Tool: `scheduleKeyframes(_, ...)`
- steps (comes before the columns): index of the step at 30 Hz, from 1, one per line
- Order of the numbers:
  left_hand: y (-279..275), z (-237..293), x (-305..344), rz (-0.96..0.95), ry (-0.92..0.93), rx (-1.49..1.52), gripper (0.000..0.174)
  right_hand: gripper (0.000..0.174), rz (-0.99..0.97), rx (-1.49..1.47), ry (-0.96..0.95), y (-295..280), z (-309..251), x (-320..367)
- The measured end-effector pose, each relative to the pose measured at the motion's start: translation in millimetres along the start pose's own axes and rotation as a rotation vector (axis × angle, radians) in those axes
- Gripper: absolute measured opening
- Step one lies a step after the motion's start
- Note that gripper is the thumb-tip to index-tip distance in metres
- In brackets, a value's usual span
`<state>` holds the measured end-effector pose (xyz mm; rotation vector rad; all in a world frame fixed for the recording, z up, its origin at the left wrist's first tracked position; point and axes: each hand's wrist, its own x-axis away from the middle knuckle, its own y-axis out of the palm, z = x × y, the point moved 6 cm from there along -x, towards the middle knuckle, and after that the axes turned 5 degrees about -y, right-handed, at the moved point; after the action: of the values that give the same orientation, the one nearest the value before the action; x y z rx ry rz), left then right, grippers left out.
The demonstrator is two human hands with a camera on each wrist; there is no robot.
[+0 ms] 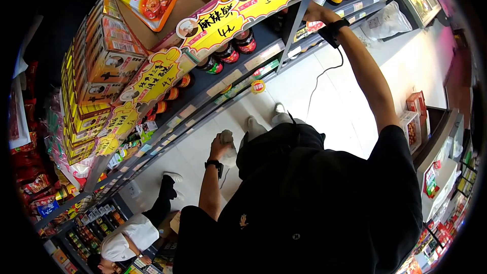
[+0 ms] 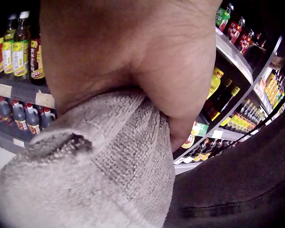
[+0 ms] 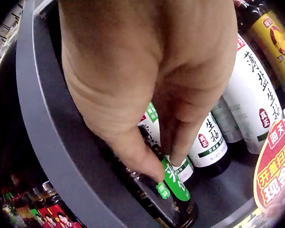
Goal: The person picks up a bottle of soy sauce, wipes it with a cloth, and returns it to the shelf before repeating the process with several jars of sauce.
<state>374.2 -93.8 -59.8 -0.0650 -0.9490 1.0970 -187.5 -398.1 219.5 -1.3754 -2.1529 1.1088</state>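
Observation:
My left hand [image 1: 219,148] hangs low over the floor and grips a bunched grey terry cloth [image 2: 128,156]. The cloth spills out below the palm, and most of the fingers are hidden behind it in the left wrist view. My right arm reaches out to a shelf, where the right hand [image 3: 147,80] holds a dark bottle with a green label [image 3: 179,183] between thumb and fingers. Right beside it stand soy sauce bottles with white labels [image 3: 209,142]. The upper part of the dark bottle is partly covered by the hand.
A grey shelf edge [image 3: 35,109] curves past the right hand, and a red and yellow promotion tag [image 3: 275,166] sticks up at the front. Yellow price signs [image 1: 213,28] line the near shelf. A person in a white shirt [image 1: 129,236] is farther along the aisle. A cable [image 1: 317,83] hangs from the right wrist.

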Motion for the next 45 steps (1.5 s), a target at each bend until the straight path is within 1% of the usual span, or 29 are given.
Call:
scheduleKeyframes(1,0,1,0,0.001,0.002,0.001,0.053,0.045,0.0,0.002,-0.001,7,17,1)
scheduleKeyframes(2,-1,1,1,-0.006,-0.008,0.026,0.053,0.046,0.07,-0.026,-0.056,10,29,4)
scheduleKeyframes(3,-1,0,2,-0.013,-0.019,0.051,0.053,0.046,0.139,-0.055,-0.111,9,33,5)
scheduleKeyframes(4,-2,0,2,-0.012,-0.018,0.054,0.053,0.046,0.137,-0.053,-0.112,7,22,10)
scheduleKeyframes(6,-5,-1,2,-0.009,-0.013,0.056,0.058,0.049,0.417,-0.344,0.162,-8,5,39)
scheduleKeyframes(8,-11,7,5,0.006,-0.011,0.015,0.058,0.055,0.428,0.27,0.216,-20,-4,69)
scheduleKeyframes(9,-14,11,7,0.027,-0.011,-0.027,0.059,0.047,0.222,0.37,0.399,-8,-2,80)
scheduleKeyframes(10,-12,10,8,0.021,-0.01,-0.023,0.059,0.038,0.01,0.466,0.582,0,-24,98)
scheduleKeyframes(12,-11,2,6,0.02,-0.046,0.045,0.061,0.035,-0.132,0.148,0.198,25,-123,87)
scheduleKeyframes(14,-3,-26,-12,-0.034,-0.019,0.05,0.061,0.033,0.215,0.358,0.013,32,-192,63)
scheduleKeyframes(15,0,-38,-16,-0.077,-0.001,0.064,0.061,0.034,0.175,0.539,0.061,39,-207,42)
scheduleKeyframes(16,-3,-30,-12,-0.09,0.003,0.052,0.061,0.035,0.133,0.72,0.111,46,-216,23)
scheduleKeyframes(18,-13,-1,-8,-0.075,-0.033,-0.055,0.06,0.041,-0.002,1.085,0.214,61,-198,-10)
scheduleKeyframes(19,-17,-3,-15,-0.11,0.02,-0.075,0.062,0.041,0.062,1.045,0.218,63,-184,-19)
scheduleKeyframes(20,-21,-2,-18,-0.112,0.022,-0.079,0.062,0.041,0.127,1.006,0.217,63,-168,-30)
scheduleKeyframes(22,-32,-1,-18,-0.049,0.056,0.015,0.064,0.047,0.133,1.284,0.228,62,-136,-48)
scheduleKeyframes(23,-35,-7,-14,-0.053,0.054,0.012,0.064,0.051,0.031,1.011,0.423,65,-93,-68)
scheduleKeyframes(24,-37,-14,-12,-0.05,0.044,0.042,0.063,0.05,0.119,0.988,0.379,60,-90,-70)
scheduleKeyframes(25,-43,-15,-13,-0.046,0.042,0.071,0.063,0.051,0.135,0.926,0.389,55,-93,-71)
scheduleKeyframes(28,-48,-20,-9,-0.045,0.036,0.084,0.062,0.051,0.113,0.695,0.457,44,-91,-74)
scheduleKeyframes(30,-46,-40,-5,-0.093,-0.043,0.117,0.06,0.051,0.109,0.58,0.487,38,-91,-72)
scheduleKeyframes(31,-53,-42,6,-0.045,-0.043,0.053,0.058,0.051,0.109,0.529,0.5,37,-93,-72)
scheduleKeyframes(33,-52,-70,1,-0.042,-0.03,0.052,0.058,0.051,0.106,0.458,0.519,33,-95,-70)
scheduleKeyframes(34,-52,-74,7,-0.039,-0.023,0.053,0.057,0.051,0.102,0.427,0.527,35,-98,-70)
scheduleKeyframes(35,-53,-79,13,-0.029,-0.065,0.073,0.057,0.051,0.104,0.402,0.536,34,-99,-68)
scheduleKeyframes(39,-55,-88,20,-0.008,-0.092,0.049,0.057,0.051,0.088,0.348,0.554,32,-100,-65)
scheduleKeyframes(41,-52,-95,25,-0.026,-0.17,0.009,0.061,0.051,0.087,0.332,0.559,32,-103,-64)
scheduleKeyframes(45,-49,-94,24,-0.027,-0.122,0.027,0.062,0.051,0.077,0.3,0.572,33,-103,-63)
